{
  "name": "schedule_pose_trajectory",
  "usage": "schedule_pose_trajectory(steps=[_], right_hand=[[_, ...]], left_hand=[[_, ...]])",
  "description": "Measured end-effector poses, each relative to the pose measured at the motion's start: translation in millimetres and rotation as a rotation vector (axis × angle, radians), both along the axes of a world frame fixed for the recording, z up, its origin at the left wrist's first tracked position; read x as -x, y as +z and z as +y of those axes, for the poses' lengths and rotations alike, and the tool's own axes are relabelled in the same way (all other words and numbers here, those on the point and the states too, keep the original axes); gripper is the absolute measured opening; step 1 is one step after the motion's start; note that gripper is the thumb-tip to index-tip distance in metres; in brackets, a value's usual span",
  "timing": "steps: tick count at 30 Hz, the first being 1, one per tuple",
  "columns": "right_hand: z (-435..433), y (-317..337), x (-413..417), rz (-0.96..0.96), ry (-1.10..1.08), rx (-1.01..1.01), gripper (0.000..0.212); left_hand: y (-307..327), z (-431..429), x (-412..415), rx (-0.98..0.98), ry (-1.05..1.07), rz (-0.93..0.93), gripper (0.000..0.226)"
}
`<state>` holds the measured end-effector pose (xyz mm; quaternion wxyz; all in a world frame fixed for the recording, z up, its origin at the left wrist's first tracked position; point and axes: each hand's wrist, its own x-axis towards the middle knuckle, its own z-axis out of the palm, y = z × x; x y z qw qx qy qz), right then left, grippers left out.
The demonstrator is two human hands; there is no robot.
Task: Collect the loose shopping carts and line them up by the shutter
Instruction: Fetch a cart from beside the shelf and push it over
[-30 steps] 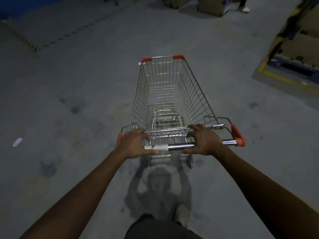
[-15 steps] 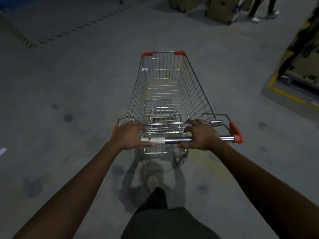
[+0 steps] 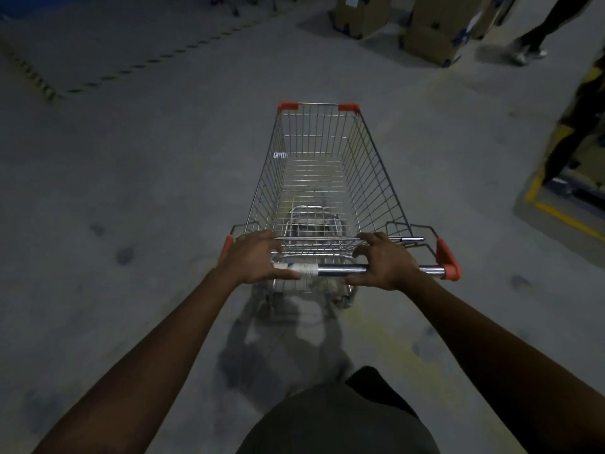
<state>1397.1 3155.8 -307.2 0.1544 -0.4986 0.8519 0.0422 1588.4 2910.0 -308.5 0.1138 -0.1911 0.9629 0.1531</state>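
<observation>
Cart (image 3: 322, 178) basket extends ahead of handle bar (image 3: 340, 269); left hand (image 3: 257, 258), right hand (image 3: 386, 262) curled round bar, apart.

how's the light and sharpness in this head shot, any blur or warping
Head view: dim bluish light; shopping cart, left hand and right hand fairly sharp; floor and passer-by's legs smeared by motion; shadow falls toward the wearer; wide-angle bends the edges.

The shopping cart (image 3: 327, 178) is metal wire, faintly shiny; its handle bar (image 3: 340, 269) — glossy chrome — carries matt white tape (image 3: 301, 267) and orange plastic end caps (image 3: 450, 262). The floor (image 3: 131, 191) is rough, matt concrete.
</observation>
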Motion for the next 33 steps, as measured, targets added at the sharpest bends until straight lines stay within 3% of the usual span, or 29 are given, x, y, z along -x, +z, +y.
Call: schedule_pose_trajectory(steps=[6, 17, 24, 28, 33], right_hand=[[-64, -7, 78, 0.01, 0.066, -0.001, 0.099], [-206, -12, 253, -0.022, 0.142, 0.043, 0.105], [-295, -18, 354, -0.03, 0.235, 0.092, 0.085], [-338, -17, 401, -0.028, 0.265, 0.103, 0.081], [-397, -14, 457, -0.016, 0.292, 0.094, 0.092]], left_hand=[[-2, -53, 62, 0.027, 0.043, 0.007, 0.106], [-12, -172, 206, 0.042, 0.136, 0.013, 0.092], [-13, -251, 293, -0.008, 0.244, 0.037, 0.082], [-16, -287, 336, -0.019, 0.276, 0.045, 0.087], [-29, -345, 387, -0.028, 0.282, 0.097, 0.087]])
